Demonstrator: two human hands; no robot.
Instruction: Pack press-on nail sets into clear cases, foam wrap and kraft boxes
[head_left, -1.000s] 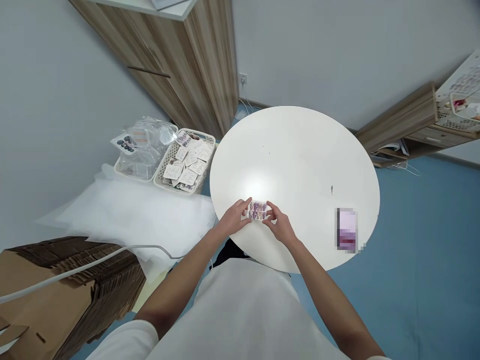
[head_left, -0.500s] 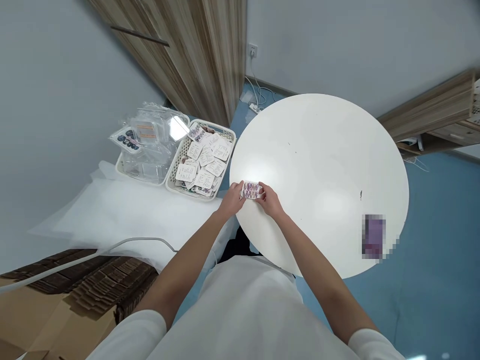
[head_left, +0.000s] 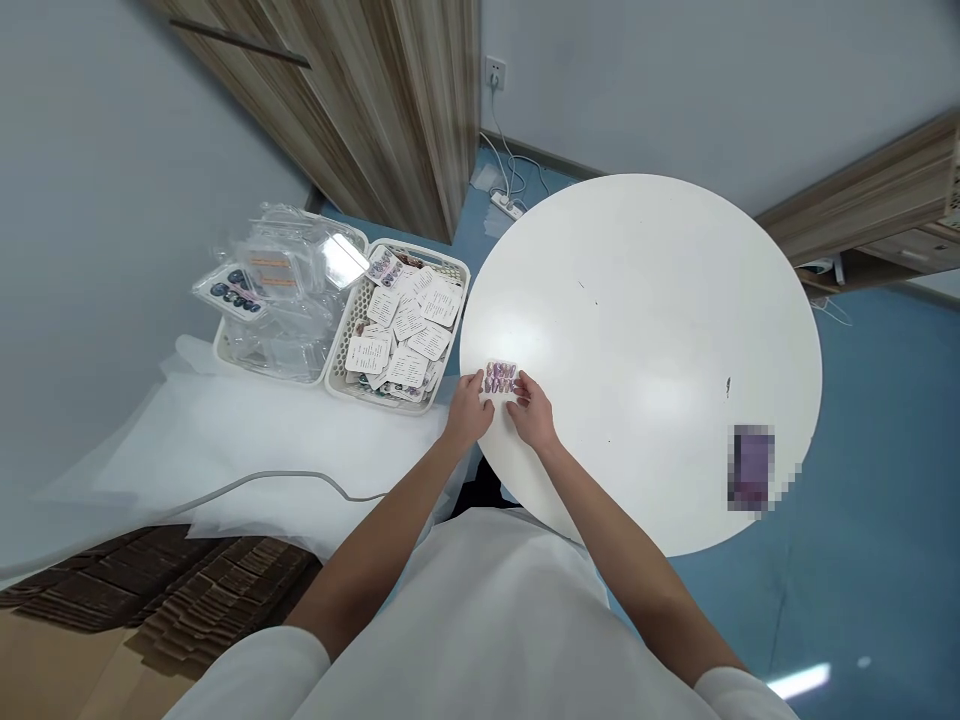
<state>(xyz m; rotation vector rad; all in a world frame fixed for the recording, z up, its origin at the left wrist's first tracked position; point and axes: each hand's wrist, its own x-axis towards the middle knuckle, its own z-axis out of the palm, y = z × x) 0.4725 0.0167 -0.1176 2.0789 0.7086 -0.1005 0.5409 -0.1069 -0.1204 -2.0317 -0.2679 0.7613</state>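
A small card of purple-toned press-on nails (head_left: 500, 378), set in two rows, is at the near left edge of the round white table (head_left: 637, 300). At the card's left side is my left hand (head_left: 468, 410), its fingers along the edge and the thumb apart below. My right hand (head_left: 532, 412) is at the opposite side, fingertips at the card's right edge and thumb spread away. Both hands look open around the card, which seems to lie flat on the tabletop.
Left of the table, a white basket (head_left: 335, 375) holds many printed cards. Beside it another basket (head_left: 225, 352) is heaped with clear plastic packages. White foam sheeting (head_left: 247, 430) and folded brown cardboard (head_left: 202, 600) lie nearer me. A pixelated purple item (head_left: 751, 467) is on the table's right.
My thumbs have come off the card and moved down toward me, so both hands have loosened from it. The card stays in nearly the same spot. The view has shifted slightly.
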